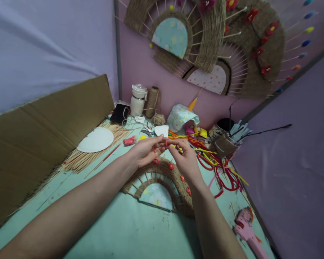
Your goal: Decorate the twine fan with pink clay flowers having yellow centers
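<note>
Two hands meet above a pale green tabletop, and from where I stand the work looks fine and close. Take their joined fingertips as the middle of a dial, with twelve pointing away from the person. The left hand comes in palm partly up, its fingers loosely bent and drawn together at the tips; the right hand has thumb and forefinger brought close. Between the two sets of fingertips they hold a small pinkish-red piece of soft-looking material; which fingers bear most of it I cannot tell.

At six o'clock lies a fan-shaped half-round of brown twine and thin sticks with a floral cloth centre; small red flowers with yellow centres dot its outer band. Going by those, I take the step in hand to be shaping a part for another flower. At nine o'clock sits a crumpled pinkish-red lump of similar colour, perhaps the same stuff.

Next, I'd say, the work calls for light, even pressure, so the piece keeps its form. Fixing it might want the pink glue gun, lying between four and five o'clock.
</note>
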{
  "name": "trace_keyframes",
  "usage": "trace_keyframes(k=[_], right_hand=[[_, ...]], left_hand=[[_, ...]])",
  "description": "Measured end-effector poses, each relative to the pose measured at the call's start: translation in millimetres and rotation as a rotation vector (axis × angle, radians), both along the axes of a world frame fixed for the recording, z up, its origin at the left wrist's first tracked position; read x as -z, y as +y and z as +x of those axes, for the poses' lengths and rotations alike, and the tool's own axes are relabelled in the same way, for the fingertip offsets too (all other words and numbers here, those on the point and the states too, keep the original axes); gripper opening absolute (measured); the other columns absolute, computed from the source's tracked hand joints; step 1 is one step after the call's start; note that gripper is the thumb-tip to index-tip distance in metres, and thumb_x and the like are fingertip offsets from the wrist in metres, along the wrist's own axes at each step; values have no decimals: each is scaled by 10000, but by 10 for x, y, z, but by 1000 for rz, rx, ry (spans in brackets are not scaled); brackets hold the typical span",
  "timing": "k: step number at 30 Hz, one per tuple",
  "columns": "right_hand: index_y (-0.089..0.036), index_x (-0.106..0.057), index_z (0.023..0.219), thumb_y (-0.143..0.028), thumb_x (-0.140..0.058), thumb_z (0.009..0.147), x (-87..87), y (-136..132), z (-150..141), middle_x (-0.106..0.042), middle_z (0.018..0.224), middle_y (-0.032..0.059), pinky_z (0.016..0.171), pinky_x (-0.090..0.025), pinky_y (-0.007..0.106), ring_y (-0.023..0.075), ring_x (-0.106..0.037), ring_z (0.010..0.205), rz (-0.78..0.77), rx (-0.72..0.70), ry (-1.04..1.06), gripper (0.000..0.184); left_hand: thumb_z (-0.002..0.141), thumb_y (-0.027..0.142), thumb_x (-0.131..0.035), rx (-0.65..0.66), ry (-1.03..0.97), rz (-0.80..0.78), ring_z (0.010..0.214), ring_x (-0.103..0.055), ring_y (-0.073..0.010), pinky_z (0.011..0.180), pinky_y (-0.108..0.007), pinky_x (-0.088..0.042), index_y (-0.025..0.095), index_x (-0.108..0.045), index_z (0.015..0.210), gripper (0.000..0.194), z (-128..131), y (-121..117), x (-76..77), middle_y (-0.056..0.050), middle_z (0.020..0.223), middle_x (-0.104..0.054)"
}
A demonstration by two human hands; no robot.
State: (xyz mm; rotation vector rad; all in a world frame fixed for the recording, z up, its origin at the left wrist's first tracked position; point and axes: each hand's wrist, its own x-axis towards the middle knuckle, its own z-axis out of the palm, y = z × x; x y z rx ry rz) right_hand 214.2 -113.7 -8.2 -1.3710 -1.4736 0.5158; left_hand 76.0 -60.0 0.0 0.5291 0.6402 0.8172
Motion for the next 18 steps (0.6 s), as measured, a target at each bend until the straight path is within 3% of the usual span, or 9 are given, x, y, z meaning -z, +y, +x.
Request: trace_keyframes(k=[5, 12, 15, 18], right_hand=[[-262, -744, 899, -244, -553, 829, -1, -24, -12, -535, 910, 55, 607, -425, 291, 195, -525, 837, 0, -12, -44, 204], [-238, -720, 909, -229, -552, 856, -50, -16, 121, -608, 891, 46, 795, -434, 343, 194, -561, 876, 120, 89, -31, 176], [-232, -723, 893, -230, -556, 852, -60, -11, 154, -623, 905, 51, 800, -432, 350, 198, -566, 875, 117, 82, -22, 171], [-231, -725, 891, -228, -558, 845, -60, -12, 155, -628, 924, 54, 801, -431, 348, 202, -569, 892, 116, 87, -19, 174]], left_hand=[[828, 23, -623, 13, 48, 53, 662, -590, -49, 659, -149, -483, 91, -674, 766, 105, -2, 17, 99, -38, 755, -653], [797, -109, -532, -9, 41, -26, 729, -624, -63, 696, -144, -486, 91, -694, 837, 261, -11, 28, 40, -58, 802, -676], [833, -98, -484, 3, 28, -32, 699, -605, -54, 644, -127, -473, 72, -700, 867, 277, -9, 46, 52, -79, 834, -679], [896, -8, -479, -9, -20, -30, 559, -516, -28, 505, -102, -399, 56, -687, 857, 221, -9, 69, 88, -45, 699, -608]])
